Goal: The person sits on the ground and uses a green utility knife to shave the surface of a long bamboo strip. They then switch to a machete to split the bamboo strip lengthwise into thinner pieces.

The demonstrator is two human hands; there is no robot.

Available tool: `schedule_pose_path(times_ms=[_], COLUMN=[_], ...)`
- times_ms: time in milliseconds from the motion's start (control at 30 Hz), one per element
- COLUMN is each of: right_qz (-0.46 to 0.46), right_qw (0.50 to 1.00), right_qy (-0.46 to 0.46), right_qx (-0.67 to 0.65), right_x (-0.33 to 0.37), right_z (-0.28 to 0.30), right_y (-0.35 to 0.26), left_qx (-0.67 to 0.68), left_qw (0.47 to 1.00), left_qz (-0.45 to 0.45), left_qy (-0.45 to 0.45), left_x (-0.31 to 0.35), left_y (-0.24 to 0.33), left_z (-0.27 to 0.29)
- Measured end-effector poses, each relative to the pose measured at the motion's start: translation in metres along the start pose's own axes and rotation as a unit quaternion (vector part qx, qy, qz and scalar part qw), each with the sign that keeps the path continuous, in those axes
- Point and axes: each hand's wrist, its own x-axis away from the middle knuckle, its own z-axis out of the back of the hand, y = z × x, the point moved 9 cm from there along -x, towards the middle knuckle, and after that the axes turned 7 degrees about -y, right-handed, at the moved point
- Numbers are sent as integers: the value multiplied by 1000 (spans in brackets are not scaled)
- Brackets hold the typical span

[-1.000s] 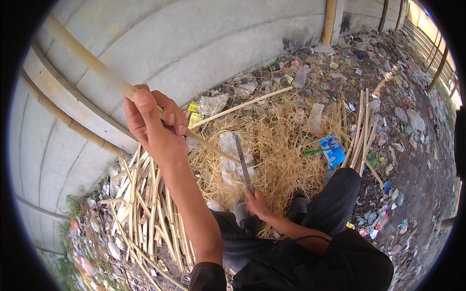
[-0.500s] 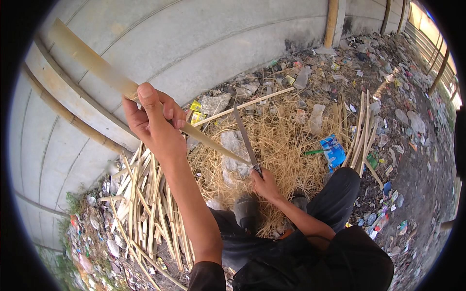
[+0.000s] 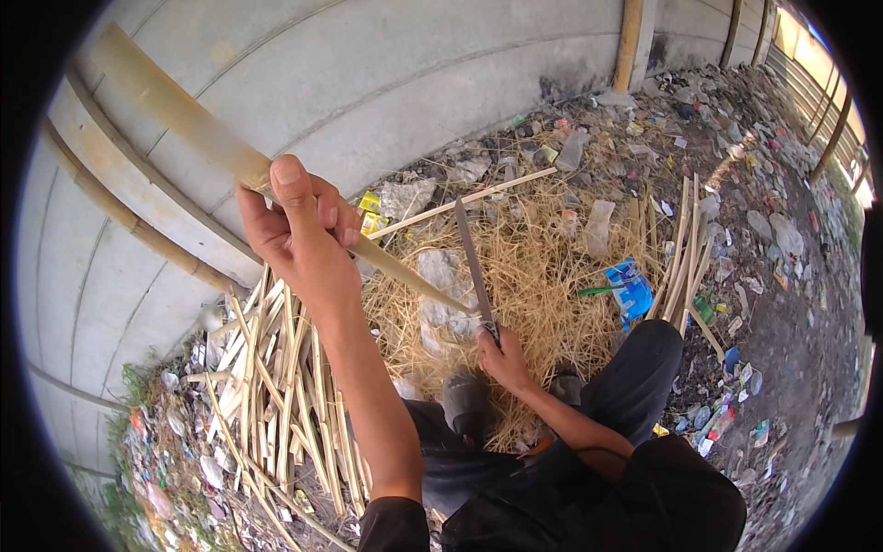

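Observation:
My left hand (image 3: 299, 216) is closed around a long bamboo strip (image 3: 409, 274), which slants from the upper left down to the middle. Its upper part looms large and blurred close to the camera. In my right hand (image 3: 504, 357) is the handle of a long-bladed knife (image 3: 472, 253), its blade pointing up and away. The strip's lower end lies beside the blade's base near the handle; whether they touch I cannot tell. Beneath both spreads a heap of thin bamboo shavings (image 3: 543, 267), with a pale stone-like block (image 3: 444, 299) in it.
Split bamboo strips (image 3: 294, 405) are piled at the left, and a smaller bundle (image 3: 682, 248) lies at the right. One strip (image 3: 469, 199) lies beyond the shavings. A blue plastic packet (image 3: 631, 290) and scattered litter cover the ground. A grey wall (image 3: 414, 83) stands behind.
The knife's blade has swung slightly right and stands more upright, with my right hand turned a little. My left hand and the bamboo strip have shifted slightly.

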Motion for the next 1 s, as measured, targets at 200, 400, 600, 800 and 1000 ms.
schedule_pose_path(times_ms=[200,400,600,800,1000], right_qz=[-96,31,-191,-100,-110], right_qw=[945,978,959,988,989], right_qy=[-46,18,-6,8,-27], right_qx=[311,208,208,114,92], right_x=[-19,-16,5,5,6], right_z=[24,1,24,27,4], right_y=[59,-18,68,56,49], left_qx=[41,17,27,8,-30], left_qw=[999,1000,1000,1000,999], left_qz=[5,-2,7,-4,-12], left_qy=[-21,-7,0,5,15], left_x=[4,5,1,4,3], left_y=[1,3,-1,5,4], left_z=[-7,1,2,7,-8])
